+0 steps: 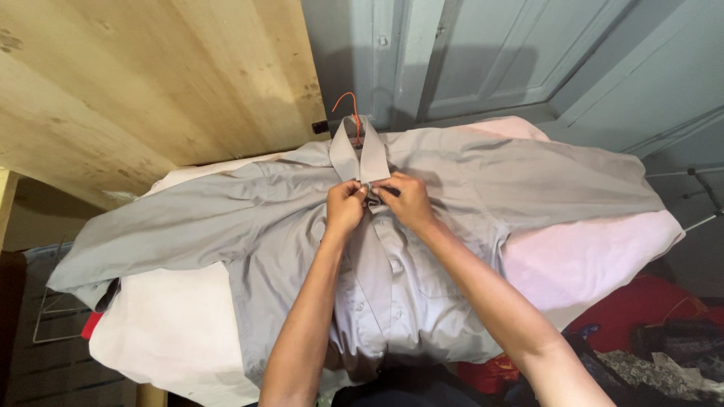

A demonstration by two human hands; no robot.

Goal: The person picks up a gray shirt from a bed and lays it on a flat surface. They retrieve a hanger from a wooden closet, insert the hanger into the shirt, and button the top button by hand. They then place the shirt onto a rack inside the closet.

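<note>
Head view: both hands (377, 202) at grey shirt (422, 271) collar.

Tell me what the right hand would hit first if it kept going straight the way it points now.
Probably the left hand. The right hand points toward it across the grey shirt, both pinching the placket just below the collar, fingertips nearly meeting. The exact gap is hard to judge.

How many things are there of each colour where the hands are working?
Grey: 1, the grey shirt, pinched at the collar by the left hand and right hand
Orange: 1, the orange hanger hook
Pink: 1, the pink cloth underneath
Total: 3
</note>
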